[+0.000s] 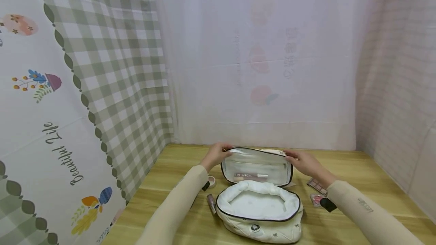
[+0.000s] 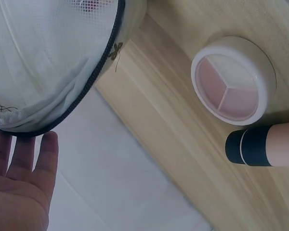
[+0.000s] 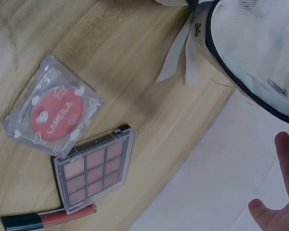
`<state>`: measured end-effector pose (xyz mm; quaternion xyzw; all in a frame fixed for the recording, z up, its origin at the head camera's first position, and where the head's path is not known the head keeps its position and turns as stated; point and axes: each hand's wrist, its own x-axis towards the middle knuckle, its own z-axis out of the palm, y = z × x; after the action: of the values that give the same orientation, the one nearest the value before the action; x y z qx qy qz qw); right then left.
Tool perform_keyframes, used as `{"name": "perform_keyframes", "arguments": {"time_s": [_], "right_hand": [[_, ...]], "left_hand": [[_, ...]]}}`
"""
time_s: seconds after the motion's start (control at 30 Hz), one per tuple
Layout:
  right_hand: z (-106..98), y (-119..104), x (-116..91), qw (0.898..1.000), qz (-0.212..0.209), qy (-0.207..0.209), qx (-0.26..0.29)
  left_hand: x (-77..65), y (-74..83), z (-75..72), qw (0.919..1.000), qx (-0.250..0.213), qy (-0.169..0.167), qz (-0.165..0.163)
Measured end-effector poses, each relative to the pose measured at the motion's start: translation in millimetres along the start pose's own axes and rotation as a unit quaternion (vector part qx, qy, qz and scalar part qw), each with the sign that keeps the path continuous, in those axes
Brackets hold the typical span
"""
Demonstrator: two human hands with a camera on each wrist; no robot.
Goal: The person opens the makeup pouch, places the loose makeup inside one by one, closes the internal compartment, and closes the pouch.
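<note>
Over the table [image 1: 361, 179], the left hand [image 1: 216, 157] pinched the raised bag lid [image 1: 252, 165]. The right hand [image 1: 308, 165] apparently gripped it too.

Saw matt, quilted cloth on bag [image 1: 272, 229] | noted fine see-through mesh on lid pocket [image 2: 89, 6] | read glossy clear plastic on blush case [image 3: 55, 110] and eyeshadow palette [image 3: 94, 171] | logged smooth white plastic on round compact [image 2: 231, 84] | found smooth, grained wood on bench [image 1: 354, 165]
</note>
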<state>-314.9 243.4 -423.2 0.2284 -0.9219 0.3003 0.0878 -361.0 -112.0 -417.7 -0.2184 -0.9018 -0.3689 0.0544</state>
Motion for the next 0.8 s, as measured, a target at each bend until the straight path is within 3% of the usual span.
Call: {"name": "perform_keyframes", "arguments": {"time_s": [0.17,0.37,0.53,0.8], "right_hand": [[-19,4,-9,0.999,0.015,0.0,0.033],[-43,20,-30,0.999,0.039,0.011,0.025],[-57,41,-54,0.997,0.075,0.018,-0.02],[-66,77,-91,0.987,0.112,0.0,-0.112]], "left_hand": [[-4.0,2.5,0.8,0.9998,-0.01,0.01,-0.011],[-7.0,3.1,3.4,0.9987,-0.038,0.023,-0.022],[-7.9,3.7,6.7,0.9982,-0.043,0.037,-0.018],[-8.9,3.8,8.4,0.9971,-0.053,0.036,-0.04]]}}
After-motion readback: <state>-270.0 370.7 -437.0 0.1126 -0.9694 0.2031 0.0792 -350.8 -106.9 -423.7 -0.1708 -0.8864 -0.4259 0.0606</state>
